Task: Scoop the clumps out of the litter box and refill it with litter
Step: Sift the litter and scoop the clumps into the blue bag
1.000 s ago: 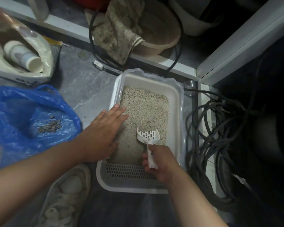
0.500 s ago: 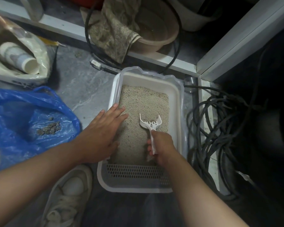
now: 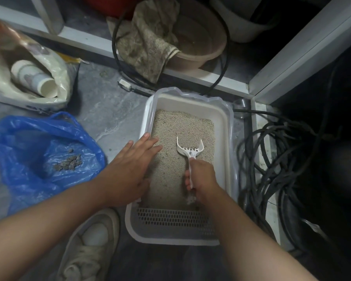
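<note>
Litter box [image 3: 227, 126] on grey floor [image 3: 109, 110] (cables [image 3: 272, 159] beside); left hand [image 3: 130, 169] flat, right hand [image 3: 203, 177] gripping scoop [image 3: 188, 149]

The litter box [image 3: 227, 126] is a white rectangular tray with a clear raised rim, standing on the grey floor with its long axis running away from the person. Pale beige granular litter [image 3: 176, 126] fills most of its bed, and a slotted grille [image 3: 170, 220] spans its near end. A white plastic scoop [image 3: 188, 150] lies in the right half of the box, its slotted, forked head pointing toward the far end and dug into the litter, with litter heaped in its mouth. To the left of the box, well apart from it, an open blue plastic bag [image 3: 28, 175] holds a small heap of grey clumps [image 3: 68, 164].
</note>
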A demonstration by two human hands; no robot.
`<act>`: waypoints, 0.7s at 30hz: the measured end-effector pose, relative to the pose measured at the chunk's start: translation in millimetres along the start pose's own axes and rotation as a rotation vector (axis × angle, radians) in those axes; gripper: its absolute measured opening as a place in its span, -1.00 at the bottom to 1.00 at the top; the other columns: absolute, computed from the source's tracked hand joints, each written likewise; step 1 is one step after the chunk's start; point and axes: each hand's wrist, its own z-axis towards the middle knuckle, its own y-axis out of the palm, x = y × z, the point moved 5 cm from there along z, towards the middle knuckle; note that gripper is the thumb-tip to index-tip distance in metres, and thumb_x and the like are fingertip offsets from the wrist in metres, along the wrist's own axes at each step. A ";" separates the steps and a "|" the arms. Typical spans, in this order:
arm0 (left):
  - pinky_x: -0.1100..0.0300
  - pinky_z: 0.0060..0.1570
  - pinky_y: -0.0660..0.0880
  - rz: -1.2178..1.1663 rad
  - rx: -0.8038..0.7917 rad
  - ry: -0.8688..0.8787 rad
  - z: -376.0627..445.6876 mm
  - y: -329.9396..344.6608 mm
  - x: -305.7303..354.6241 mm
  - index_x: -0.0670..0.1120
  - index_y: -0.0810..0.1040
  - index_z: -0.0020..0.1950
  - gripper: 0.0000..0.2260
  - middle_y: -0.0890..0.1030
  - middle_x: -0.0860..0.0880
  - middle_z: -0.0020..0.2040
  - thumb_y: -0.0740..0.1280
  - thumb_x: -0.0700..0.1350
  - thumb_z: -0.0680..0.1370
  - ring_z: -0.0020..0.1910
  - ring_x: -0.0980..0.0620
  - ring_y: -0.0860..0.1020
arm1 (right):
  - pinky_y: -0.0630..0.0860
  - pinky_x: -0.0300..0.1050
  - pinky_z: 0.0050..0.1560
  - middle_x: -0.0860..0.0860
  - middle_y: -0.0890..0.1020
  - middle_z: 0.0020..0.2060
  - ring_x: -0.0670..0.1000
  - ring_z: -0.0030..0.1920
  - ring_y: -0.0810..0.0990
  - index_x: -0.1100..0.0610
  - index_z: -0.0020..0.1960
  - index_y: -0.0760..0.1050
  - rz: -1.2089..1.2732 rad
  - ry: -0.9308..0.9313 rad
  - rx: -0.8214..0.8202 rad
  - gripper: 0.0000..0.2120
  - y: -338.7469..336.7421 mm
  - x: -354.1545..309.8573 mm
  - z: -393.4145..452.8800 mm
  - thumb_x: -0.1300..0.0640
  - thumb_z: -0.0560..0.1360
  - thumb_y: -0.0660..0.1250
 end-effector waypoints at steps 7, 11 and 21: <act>0.04 0.58 -0.19 -0.006 0.003 -0.003 0.5 1.6 1.4 0.01 0.02 0.64 -0.15 -0.03 0.04 0.67 0.38 -0.09 0.44 0.61 0.13 -0.28 | 0.33 -0.19 -0.54 0.06 0.51 -0.47 0.00 -0.56 0.40 0.27 -0.10 0.50 0.024 -0.165 -0.008 -0.70 -14.1 10.1 -32.3 0.09 0.67 0.17; 0.03 0.59 -0.19 -0.007 -0.005 -0.011 0.8 2.0 2.8 0.02 0.02 0.64 -0.15 -0.05 0.05 0.67 0.39 -0.09 0.45 0.61 0.12 -0.29 | 0.32 -0.21 -0.56 0.07 0.49 -0.47 0.01 -0.58 0.39 0.19 -0.18 0.47 0.011 -0.214 -0.032 -0.69 -15.3 15.2 -43.5 0.09 0.68 0.17; -0.02 0.60 -0.11 -0.002 0.002 -0.009 -0.6 0.8 1.2 0.02 0.02 0.65 -0.13 -0.03 0.06 0.66 0.43 -0.09 0.45 0.61 0.14 -0.27 | 0.30 -0.25 -0.57 0.12 0.47 -0.39 0.00 -0.55 0.35 0.11 -0.15 0.47 0.058 -0.213 -0.070 -0.74 -7.4 12.0 -52.7 0.08 0.68 0.18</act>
